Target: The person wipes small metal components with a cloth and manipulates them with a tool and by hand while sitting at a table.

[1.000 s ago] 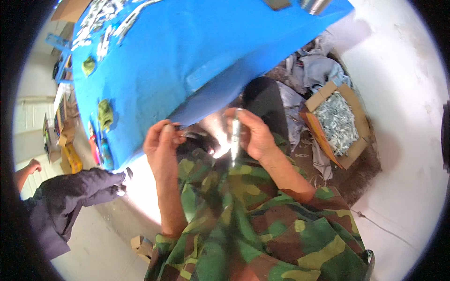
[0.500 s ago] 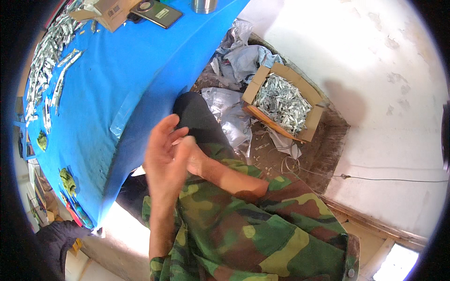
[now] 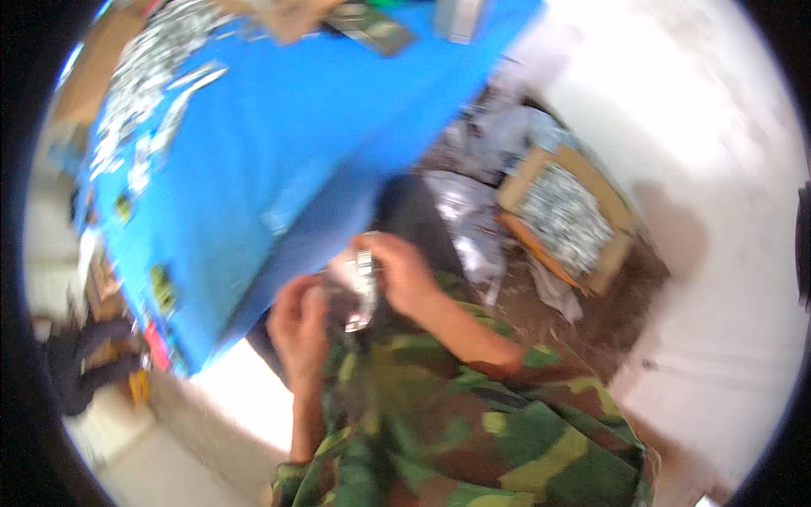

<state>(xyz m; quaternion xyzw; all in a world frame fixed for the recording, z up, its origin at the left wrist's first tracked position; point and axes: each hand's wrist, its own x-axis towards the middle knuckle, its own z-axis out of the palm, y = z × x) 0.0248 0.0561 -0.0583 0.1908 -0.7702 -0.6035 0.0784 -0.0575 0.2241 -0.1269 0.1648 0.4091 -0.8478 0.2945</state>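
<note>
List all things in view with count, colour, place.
Strip: 1, silvery, centre
Table: 1, blue, ahead
Box: 1, brown, right
Pieces: many, silvery, table and box
Cloths: 2, green, table's left
Tools: unclear, red and blue, by cloths
Cup: 1, silvery, table's far edge
Slab: 1, dark, by cup
Cardboard: unclear, brown, by slab
Bags: unclear, grey, by box
Person: 1, dark clothes, left
Left hand: 1, bare, near strip
Right hand: 1, bare, holding strip
</note>
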